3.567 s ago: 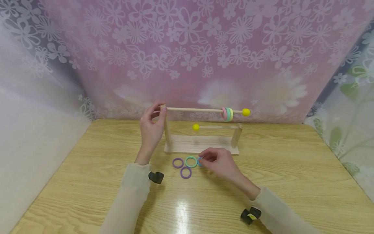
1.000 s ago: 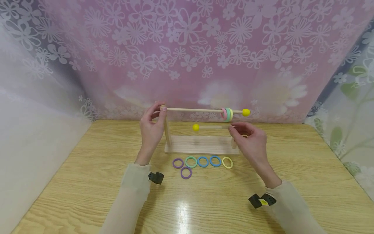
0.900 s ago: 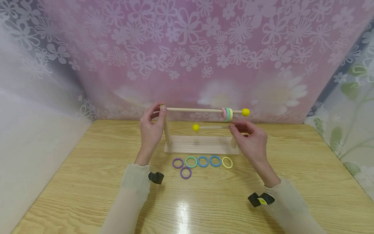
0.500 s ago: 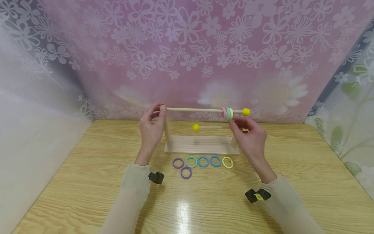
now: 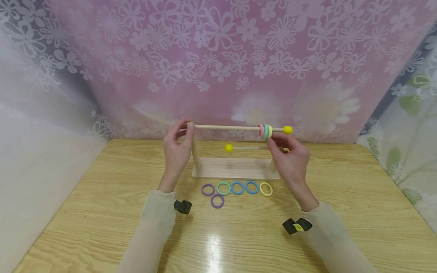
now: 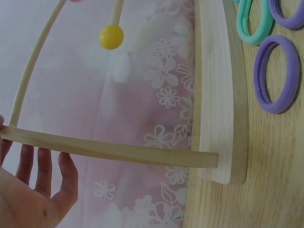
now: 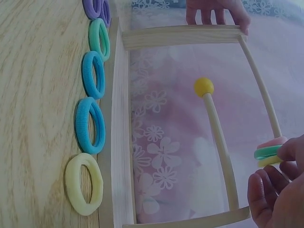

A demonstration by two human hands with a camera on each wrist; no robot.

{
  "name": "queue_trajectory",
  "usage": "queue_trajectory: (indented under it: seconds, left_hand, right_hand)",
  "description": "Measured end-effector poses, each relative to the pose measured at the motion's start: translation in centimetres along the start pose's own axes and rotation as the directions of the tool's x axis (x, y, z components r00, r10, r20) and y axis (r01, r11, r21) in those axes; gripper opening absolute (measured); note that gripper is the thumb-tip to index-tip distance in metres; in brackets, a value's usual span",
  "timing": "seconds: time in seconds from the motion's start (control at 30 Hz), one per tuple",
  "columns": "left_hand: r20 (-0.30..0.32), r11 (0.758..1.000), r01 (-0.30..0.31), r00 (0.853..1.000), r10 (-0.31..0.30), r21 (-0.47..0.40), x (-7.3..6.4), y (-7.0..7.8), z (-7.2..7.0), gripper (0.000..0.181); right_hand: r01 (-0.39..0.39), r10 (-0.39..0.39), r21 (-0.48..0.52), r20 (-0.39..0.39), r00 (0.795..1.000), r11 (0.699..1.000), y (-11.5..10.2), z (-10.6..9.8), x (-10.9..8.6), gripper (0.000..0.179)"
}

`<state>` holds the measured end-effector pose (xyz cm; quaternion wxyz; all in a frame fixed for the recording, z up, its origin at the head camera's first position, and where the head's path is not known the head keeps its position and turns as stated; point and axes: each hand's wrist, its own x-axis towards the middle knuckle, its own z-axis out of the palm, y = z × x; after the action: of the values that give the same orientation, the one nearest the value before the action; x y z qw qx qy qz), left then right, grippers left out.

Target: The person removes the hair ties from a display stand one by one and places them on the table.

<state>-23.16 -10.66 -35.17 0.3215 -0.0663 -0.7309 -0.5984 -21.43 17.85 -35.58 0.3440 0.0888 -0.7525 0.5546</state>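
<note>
A wooden stand with two yellow-tipped rods has its base (image 5: 235,167) on the table. My left hand (image 5: 177,149) grips the top of its left upright (image 6: 118,151). Pink (image 5: 261,131), green (image 5: 266,131) and yellow (image 5: 270,131) hair ties hang together on the upper rod (image 5: 225,127), near its right end. With thumb and fingertips, my right hand (image 5: 291,159) pinches these hair ties from below, the thumb on the green one in the right wrist view. Behind that hand, the right upright is partly hidden.
In front of the base lie two purple hair ties (image 5: 217,201), a green one (image 5: 223,188), two blue ones (image 5: 252,187) and a yellow one (image 5: 266,189). The lower rod (image 5: 249,148) juts left from the right upright. A flowered curtain (image 5: 218,76) hangs behind the table.
My right hand has left the blue hair ties on the table, gone to the right upright, then risen to the hair ties on the upper rod. My left hand has stayed put.
</note>
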Motion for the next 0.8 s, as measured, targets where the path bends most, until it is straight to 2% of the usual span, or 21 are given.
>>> queue_trajectory:
  seconds: [0.8]
  left_hand:
    - [-0.006,1.0,0.001,1.0,-0.001,0.021,0.03,0.05,0.02,0.025]
  right_hand:
    - [-0.003,0.004,0.015,-0.077,0.997,1.0,-0.11,-0.61,0.26,0.012]
